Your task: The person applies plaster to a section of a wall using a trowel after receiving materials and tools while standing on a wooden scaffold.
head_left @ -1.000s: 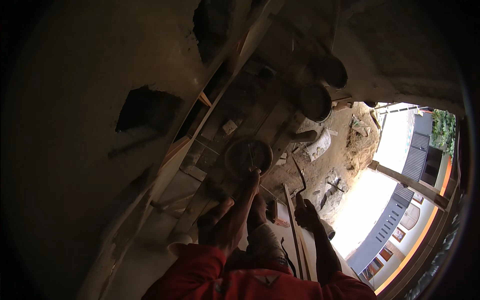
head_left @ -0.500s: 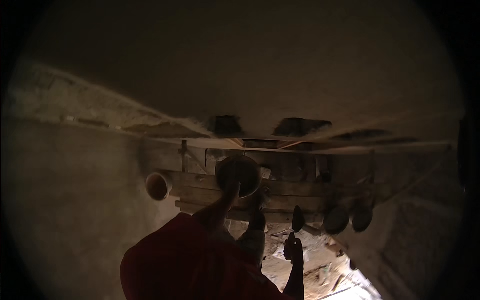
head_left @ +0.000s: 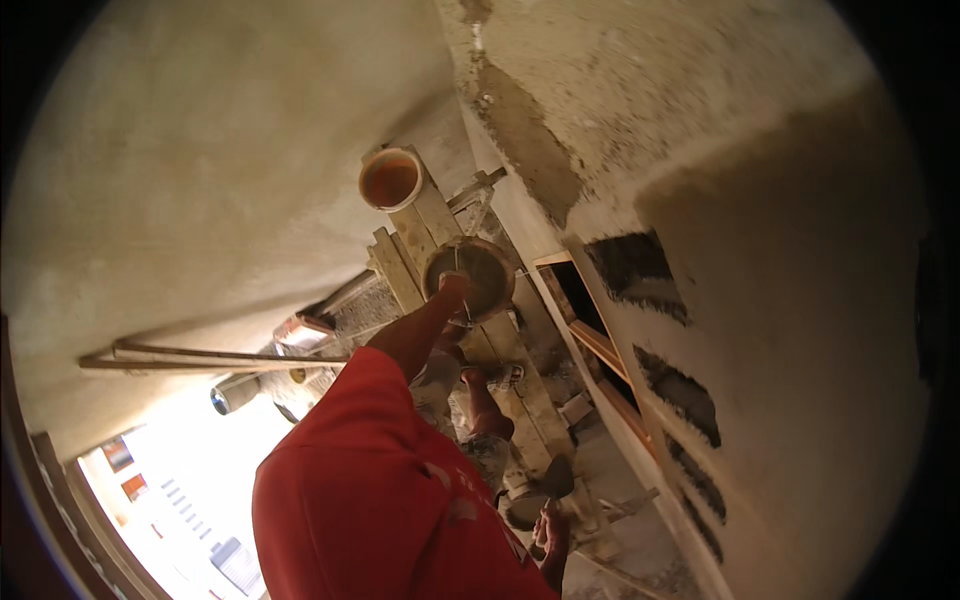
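Note:
My left arm reaches down to a round bucket (head_left: pixel 509 272) with dark grey stuff in it. Closed around its thin wire handle is my left hand (head_left: pixel 453 286), though the fingers are partly hidden. Low on the right, my right hand (head_left: pixel 546 530) grips a trowel (head_left: pixel 558 478) by its handle, with the dark blade pointing up and away from me. Below the trowel blade, another bucket (head_left: pixel 522 512) shows in part. My feet are on wooden planks (head_left: pixel 522 412).
A bucket with an orange inside (head_left: pixel 390 184) stands at the planks' far end. To the right, a plastered wall (head_left: pixel 790 330) has dark rough patches and a wood-edged opening (head_left: pixel 600 345). Wooden poles (head_left: pixel 215 360) jut out at left, above a bright opening (head_left: pixel 200 480).
My view has swung round, so the planks now run steeply away and the wall lies at right. The picture is brighter. Both hands keep hold of the bucket and the trowel.

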Motion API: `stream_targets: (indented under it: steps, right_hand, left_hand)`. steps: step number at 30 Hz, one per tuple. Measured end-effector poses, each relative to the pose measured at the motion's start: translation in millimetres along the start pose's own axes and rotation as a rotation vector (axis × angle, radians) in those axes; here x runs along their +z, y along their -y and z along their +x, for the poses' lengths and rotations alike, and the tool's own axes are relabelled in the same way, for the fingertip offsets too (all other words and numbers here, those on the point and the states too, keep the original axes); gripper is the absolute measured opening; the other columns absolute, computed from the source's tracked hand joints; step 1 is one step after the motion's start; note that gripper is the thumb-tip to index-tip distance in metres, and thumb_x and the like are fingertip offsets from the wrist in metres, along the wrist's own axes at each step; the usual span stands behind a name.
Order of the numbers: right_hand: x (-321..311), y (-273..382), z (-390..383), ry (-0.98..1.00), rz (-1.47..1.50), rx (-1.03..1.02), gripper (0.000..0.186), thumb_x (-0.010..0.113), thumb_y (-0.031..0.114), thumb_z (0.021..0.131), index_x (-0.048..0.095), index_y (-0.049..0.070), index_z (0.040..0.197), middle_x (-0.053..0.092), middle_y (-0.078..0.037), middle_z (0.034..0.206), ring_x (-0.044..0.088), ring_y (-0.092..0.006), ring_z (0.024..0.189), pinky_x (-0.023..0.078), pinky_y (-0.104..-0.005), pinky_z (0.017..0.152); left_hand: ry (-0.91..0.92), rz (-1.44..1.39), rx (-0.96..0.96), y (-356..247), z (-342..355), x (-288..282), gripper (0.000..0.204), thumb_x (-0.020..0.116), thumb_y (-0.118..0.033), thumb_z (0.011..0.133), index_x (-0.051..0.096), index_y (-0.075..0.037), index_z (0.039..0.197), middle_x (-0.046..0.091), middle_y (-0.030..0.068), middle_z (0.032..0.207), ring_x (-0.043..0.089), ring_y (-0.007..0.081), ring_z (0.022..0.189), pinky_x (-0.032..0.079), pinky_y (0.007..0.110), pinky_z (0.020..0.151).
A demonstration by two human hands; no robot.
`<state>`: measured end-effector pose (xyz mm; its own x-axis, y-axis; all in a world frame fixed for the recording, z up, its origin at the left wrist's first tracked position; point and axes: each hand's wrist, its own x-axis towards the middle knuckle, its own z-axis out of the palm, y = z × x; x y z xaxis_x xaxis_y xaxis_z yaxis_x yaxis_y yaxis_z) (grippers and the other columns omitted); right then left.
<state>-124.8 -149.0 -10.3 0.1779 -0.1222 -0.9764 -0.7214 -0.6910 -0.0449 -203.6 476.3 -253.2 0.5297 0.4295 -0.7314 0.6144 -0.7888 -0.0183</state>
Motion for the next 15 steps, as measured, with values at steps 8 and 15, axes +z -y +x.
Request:
stream_targets:
  steps: [8,15]
  right_hand:
    - [43,123,-34,-0.038,-0.137,-0.031,0.015,0.064,0.018,0.088,0.052,0.008,0.088,0.053,-0.004,0.061,0.052,-0.0147,0.044,0.041,-0.0314,0.038]
    - [97,217,-60,-0.002,-0.380,-0.052,0.015,0.064,0.017,0.088,0.055,0.007,0.093,0.055,-0.005,0.063,0.055,-0.0153,0.047,0.045,-0.0308,0.043]
  left_hand:
    - [0.085,-0.251,-0.051,73,56,0,0.040,0.073,-0.028,0.081,0.068,-0.022,0.120,0.063,0.0027,0.127,0.061,0.0213,0.116,0.053,0.038,0.090]
    - [0.088,-0.286,-0.124,132,128,87,0.044,0.073,-0.029,0.081,0.067,-0.017,0.122,0.064,0.0051,0.126,0.062,0.0234,0.113,0.052,0.040,0.088]
